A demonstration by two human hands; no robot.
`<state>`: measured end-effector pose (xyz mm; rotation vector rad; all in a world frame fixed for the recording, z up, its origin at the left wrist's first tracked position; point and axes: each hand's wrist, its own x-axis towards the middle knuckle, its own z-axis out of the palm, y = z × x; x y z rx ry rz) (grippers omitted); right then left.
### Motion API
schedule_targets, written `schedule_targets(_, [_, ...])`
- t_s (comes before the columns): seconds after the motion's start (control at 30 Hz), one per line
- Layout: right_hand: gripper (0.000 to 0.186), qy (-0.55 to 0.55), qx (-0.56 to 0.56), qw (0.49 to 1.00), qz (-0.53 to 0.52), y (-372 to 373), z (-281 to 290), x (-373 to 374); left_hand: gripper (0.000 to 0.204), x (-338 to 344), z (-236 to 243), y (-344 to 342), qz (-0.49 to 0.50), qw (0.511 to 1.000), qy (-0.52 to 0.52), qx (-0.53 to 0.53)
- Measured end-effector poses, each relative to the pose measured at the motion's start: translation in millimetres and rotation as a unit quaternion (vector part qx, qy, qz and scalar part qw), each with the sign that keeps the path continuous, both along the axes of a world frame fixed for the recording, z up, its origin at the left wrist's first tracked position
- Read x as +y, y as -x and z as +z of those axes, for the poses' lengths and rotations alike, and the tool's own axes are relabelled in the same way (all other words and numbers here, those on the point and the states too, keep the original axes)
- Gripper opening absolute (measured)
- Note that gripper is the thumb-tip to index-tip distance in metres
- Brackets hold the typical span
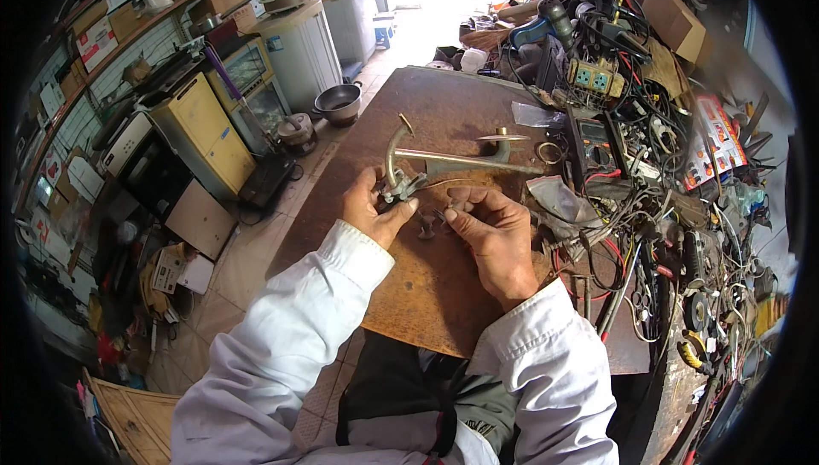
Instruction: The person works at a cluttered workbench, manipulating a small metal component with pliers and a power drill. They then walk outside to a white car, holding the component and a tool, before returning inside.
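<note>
My left hand is closed around the grey cast end of a metal fitting with a curved arm. A long shiny bar runs rightward from beside that arm, toward a flat disc on a short post; whether they are all one piece I cannot tell. The fingertips of my right hand pinch a small dark piece, too small to name, just right of the left thumb. Under the hands, a small metal part lies on the brown worktable.
Tangled cables and tools crowd the table's right side, with a multimeter, a metal ring and a plastic bag nearest. Leftward on the floor stand a black pot, a lidded cooker and a yellow cabinet.
</note>
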<state>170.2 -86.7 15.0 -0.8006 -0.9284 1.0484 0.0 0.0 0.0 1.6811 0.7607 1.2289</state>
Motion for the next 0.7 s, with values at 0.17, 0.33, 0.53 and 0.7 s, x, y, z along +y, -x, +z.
schedule_targets(0.17, [0.014, -0.035, -0.044, 0.998, -0.012, 0.4, -2.2, 3.7, 0.033, 7.4, 1.2, 2.0, 0.015, 1.0, 0.02, -0.013])
schedule_targets(0.33, [0.011, -0.023, -0.037, 0.999, -0.014, -1.6, -6.2, 3.7, 0.03, 12.6, 15.8, 1.4, 0.054, 0.984, 0.136, 0.099])
schedule_targets(0.53, [0.011, 0.011, -0.034, 0.999, -0.019, -0.1, -4.9, 2.8, 0.051, 25.1, 21.3, 6.2, 0.127, 0.937, 0.008, 0.326])
schedule_targets(0.7, [0.011, 0.014, -0.024, 0.999, -0.023, -0.9, -5.6, 1.4, 0.063, 16.3, 29.6, 11.1, 0.195, 0.882, -0.077, 0.422])
